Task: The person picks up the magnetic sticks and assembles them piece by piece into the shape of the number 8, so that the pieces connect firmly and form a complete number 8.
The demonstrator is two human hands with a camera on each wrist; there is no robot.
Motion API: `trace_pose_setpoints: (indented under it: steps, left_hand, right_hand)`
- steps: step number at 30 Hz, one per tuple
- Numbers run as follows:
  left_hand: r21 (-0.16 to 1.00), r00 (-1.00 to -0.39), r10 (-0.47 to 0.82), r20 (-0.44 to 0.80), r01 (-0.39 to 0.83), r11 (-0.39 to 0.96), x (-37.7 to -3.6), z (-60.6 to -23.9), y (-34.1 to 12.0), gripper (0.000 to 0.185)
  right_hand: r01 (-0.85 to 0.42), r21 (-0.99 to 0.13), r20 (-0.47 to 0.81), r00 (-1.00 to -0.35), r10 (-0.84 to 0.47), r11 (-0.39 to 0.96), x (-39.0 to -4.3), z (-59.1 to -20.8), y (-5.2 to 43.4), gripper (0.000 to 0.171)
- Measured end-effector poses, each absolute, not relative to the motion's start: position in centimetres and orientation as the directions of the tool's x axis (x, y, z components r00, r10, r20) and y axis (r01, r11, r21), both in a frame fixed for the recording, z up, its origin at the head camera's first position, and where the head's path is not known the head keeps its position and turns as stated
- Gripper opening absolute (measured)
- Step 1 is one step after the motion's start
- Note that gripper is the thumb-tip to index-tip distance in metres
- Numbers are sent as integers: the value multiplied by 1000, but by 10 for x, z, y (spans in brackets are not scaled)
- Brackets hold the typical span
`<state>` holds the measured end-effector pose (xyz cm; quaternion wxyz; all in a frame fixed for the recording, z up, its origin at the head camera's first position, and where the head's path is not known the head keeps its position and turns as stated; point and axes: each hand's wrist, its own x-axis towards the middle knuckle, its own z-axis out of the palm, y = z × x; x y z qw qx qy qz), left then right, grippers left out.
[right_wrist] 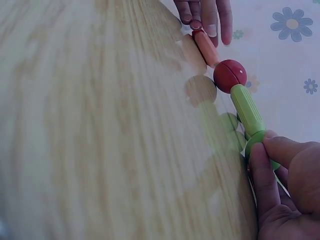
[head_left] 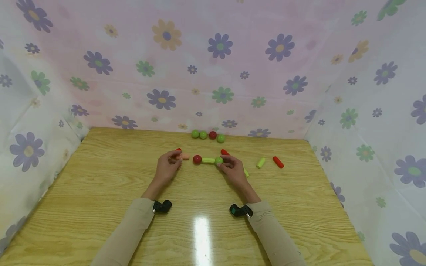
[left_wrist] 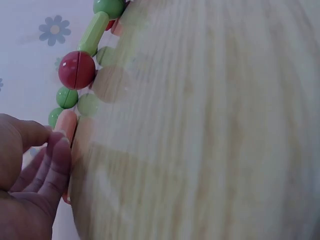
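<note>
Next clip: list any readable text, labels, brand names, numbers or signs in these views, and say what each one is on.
None: no view shows any word, number, label or brand.
The backdrop cloth bears only printed flowers.
The orange rod in the left hand, the red ball, the green rod and the green ball in the right hand are plain.
The wooden table is unmarked.

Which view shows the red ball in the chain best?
The right wrist view: the red ball is large, sharp, joined to the green stick. The left wrist view also shows it close; the head view shows it small.
</note>
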<state>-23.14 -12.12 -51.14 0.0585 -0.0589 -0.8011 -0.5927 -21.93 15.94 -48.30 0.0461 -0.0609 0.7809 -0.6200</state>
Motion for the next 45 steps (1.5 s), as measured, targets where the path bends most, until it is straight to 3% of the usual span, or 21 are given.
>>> trace_pose_setpoints:
  steps: [15,21,28,37,45]
  left_hand:
    - [888,-984,21,177,169,428,-232,-505,-116,30]
    - [850,-981,-2,195,168,500,-233,-502,-114,38]
    - [834,-987,74,143,161,528,-233,-498,-114,46]
    - [890,-992,114,44,91,447,-232,-499,-120,49]
    - [976,-970,244,-14,40,216,-229,-502,-126,42]
  right_hand:
    - [-43,-976,12,-989,-146,212,-219,-483,159,39]
    - [-48,-973,15,-989,-145,225,-220,-482,158,38]
    - [-56,-972,23,-989,-144,228,-220,-484,158,38]
    - [-58,-972,27,-990,-138,228,-219,-484,157,38]
    - [-62,-975,30,-988,-150,214,-223,-490,160,40]
